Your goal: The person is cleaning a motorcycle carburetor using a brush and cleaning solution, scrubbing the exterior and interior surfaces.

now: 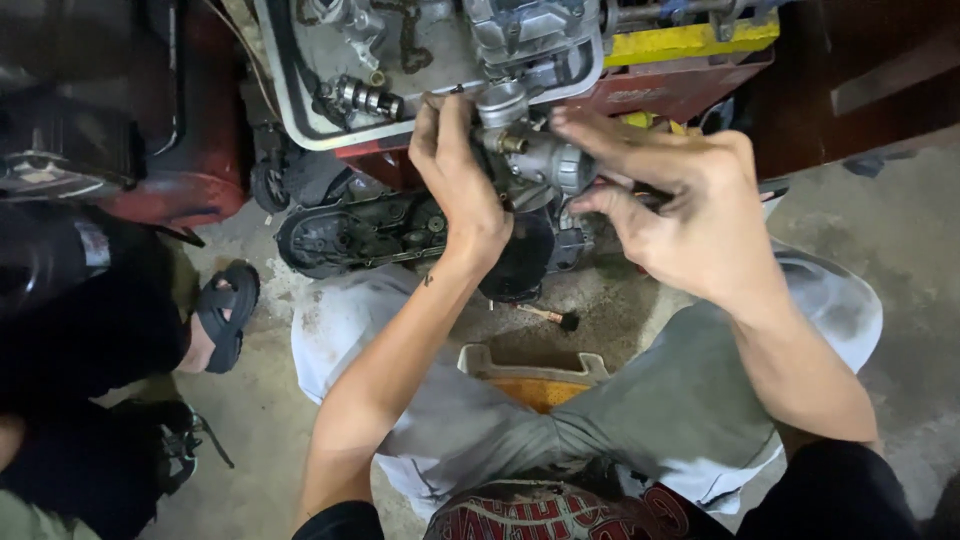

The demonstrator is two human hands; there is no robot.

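My left hand grips a grey metal carburettor from its left side, fingers curled over the top. On the carburettor's right side my right hand holds it with thumb and fingers pinched on the round housing. I hold the part up in front of a metal tray with engine parts in it.
A black engine cover lies on the concrete floor beyond my knees. A small brush lies on the floor near a low stool under me. Another person's sandalled foot is at the left. A red vehicle body stands at the upper left.
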